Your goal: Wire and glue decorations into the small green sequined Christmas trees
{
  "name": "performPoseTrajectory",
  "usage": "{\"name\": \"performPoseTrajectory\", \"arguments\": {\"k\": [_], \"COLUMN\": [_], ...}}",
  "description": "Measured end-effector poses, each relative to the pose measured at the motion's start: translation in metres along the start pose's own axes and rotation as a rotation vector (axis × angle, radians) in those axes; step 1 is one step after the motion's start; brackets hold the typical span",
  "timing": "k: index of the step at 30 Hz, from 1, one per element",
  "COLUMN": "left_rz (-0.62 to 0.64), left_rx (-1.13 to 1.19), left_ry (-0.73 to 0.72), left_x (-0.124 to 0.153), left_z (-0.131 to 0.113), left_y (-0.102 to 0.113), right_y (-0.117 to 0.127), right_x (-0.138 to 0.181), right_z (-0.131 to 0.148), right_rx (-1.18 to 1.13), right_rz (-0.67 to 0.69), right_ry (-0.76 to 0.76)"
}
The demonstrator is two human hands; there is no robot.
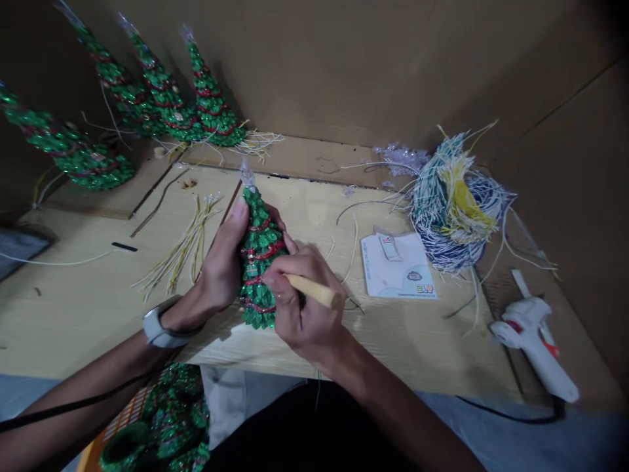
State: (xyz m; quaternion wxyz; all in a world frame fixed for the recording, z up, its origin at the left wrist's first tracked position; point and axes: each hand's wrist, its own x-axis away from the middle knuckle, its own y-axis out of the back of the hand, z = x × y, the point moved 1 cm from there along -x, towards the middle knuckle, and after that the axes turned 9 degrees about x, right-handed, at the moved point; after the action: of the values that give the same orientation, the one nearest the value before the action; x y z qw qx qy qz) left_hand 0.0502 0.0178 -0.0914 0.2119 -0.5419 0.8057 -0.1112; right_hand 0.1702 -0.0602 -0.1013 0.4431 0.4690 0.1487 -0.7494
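A glittery green Christmas tree ornament (259, 252) with red garlands and a clear pointed top stands nearly upright over the table in front of me. My left hand (223, 262) is closed around its left side, the thumb near the top. In my right hand (309, 301) is a tool with a pale wooden handle (314, 290), pinched like a pen against the tree's lower right side. The tool's tip is hidden behind my fingers. Left of the tree lies a bunch of yellow and white wires (187, 246).
More green trees (216, 98) stand at the back left. On the right are a coil of wires (455, 203), a printed card (398, 265), clear plastic pieces (400, 159) and a white glue gun (535, 344). An orange basket (118, 419) with green trees sits below the table edge.
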Motion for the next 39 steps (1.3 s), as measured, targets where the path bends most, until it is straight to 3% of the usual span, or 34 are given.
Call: {"name": "performPoseTrajectory", "arguments": {"k": [6,11,20,36,39], "left_rz": [-0.001,0.014,-0.004,0.009,-0.013], "left_rx": [0.005,0.041,0.051,0.066,0.051], "left_ry": [0.032,0.05,0.084,0.107,0.104], "left_x": [0.0,0.001,0.001,0.0,0.0], "left_z": [0.002,-0.001,-0.005,-0.004,-0.005], "left_y": [-0.001,-0.006,-0.013,-0.008,-0.01], "right_y": [0.002,0.002,0.005,0.001,0.002], "right_x": [-0.004,-0.004,0.0,0.003,0.001], "right_z": [0.006,0.003,-0.002,-0.004,-0.003], "right_rx": [-0.068,-0.157,-0.198,-0.166,-0.166], "right_rz": [-0.056,-0.105,-0.052,-0.011,-0.007], "right_ry": [-0.001,-0.098,-0.232,-0.276,-0.213]}}
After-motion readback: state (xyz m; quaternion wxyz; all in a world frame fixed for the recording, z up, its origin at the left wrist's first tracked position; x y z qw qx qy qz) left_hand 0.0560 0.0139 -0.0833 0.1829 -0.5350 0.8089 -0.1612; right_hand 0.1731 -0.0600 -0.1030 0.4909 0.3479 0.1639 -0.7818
